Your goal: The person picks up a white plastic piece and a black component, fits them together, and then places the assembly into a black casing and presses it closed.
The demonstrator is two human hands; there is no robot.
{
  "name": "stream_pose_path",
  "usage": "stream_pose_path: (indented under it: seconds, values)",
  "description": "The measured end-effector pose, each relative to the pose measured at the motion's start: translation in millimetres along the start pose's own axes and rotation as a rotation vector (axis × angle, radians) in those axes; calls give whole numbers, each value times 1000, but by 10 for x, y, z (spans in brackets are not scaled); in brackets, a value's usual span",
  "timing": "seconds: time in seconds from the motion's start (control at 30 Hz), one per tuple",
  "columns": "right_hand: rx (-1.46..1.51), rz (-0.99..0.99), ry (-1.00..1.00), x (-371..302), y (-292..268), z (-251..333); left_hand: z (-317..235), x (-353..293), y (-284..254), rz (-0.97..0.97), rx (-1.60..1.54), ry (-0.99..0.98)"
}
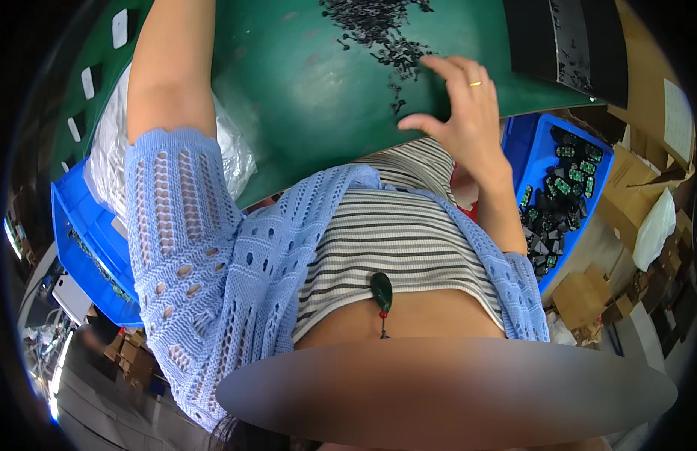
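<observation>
Right of black parts (369, 20), label (677, 120), perhaps

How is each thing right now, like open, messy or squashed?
Right grip: open, thumb apart from fingers
Left grip: out of view
Small black parts: scattered loosely
Right blue bin: open, holding green-and-black parts
Clear plastic bag: crumpled
Blue cardigan: open in front

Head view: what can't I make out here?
All in the head view:
Left hand: cut off by the top edge, beyond the left forearm.
Black parts: too small to identify; their pile is cut by the top edge.
Right hand: contact with those parts unclear.
Blurred oval: hides what lies behind.
</observation>
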State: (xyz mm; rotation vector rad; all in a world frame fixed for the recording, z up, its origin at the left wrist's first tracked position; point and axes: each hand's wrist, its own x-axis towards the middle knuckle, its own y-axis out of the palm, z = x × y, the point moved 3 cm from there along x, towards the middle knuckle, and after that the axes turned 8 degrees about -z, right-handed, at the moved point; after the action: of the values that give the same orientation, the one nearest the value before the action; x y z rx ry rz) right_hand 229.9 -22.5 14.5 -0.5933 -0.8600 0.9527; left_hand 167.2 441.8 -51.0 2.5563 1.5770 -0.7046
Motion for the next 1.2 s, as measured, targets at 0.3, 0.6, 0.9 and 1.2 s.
stream_pose_path:
  seconds: [0.3, 0.6, 0.9, 1.2]
  values:
    - [-58, -218, -185, 376, 346, 176, -744, -2995, -509, 196, 560, 538]
    - [14, -281, -4, 431, 312, 71, 741, -3786, -1126, -272, 1108, 750]
    - [586, -184, 275, 341, 359, -47, 1039, -3771, -860, -411, 1032, 869]
    - [707, -30, 358, 265, 215, 219, 653, -3977, -466, -456, 426, 722]
